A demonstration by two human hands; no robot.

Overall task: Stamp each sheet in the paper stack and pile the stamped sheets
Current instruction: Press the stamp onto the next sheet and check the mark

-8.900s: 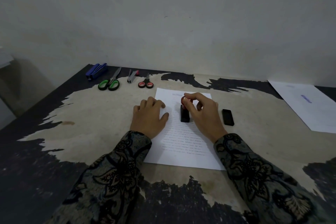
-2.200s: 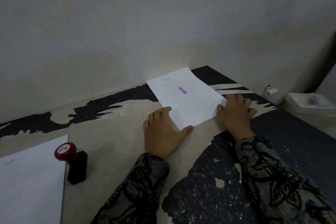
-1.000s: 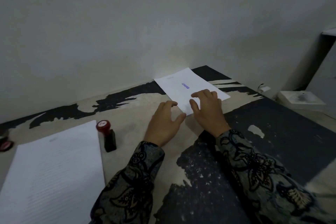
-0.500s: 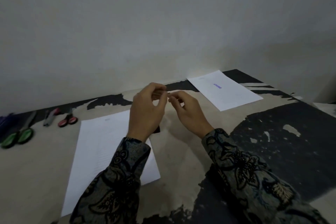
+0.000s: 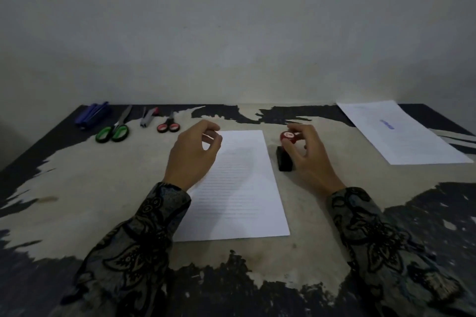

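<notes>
A white stack of printed sheets (image 5: 240, 188) lies in the middle of the worn table (image 5: 103, 188). Just right of it stands the stamp (image 5: 285, 152), black body with a red knob. My right hand (image 5: 307, 154) has its fingers around the red knob while the stamp rests on the table. My left hand (image 5: 193, 157) hovers over the stack's upper left edge, fingers loosely curled, holding nothing. A stamped sheet (image 5: 401, 131) with a blue mark lies at the far right.
Along the back left edge lie a blue stapler (image 5: 92, 114), green-handled scissors (image 5: 114, 130), a small grey tool (image 5: 148, 117) and red-handled scissors (image 5: 168, 125). A grey wall rises right behind the table.
The view swung left from the stamped pile back to the stack. Both hands left the stamped sheet; my right hand took hold of the stamp's knob and my left moved over the stack.
</notes>
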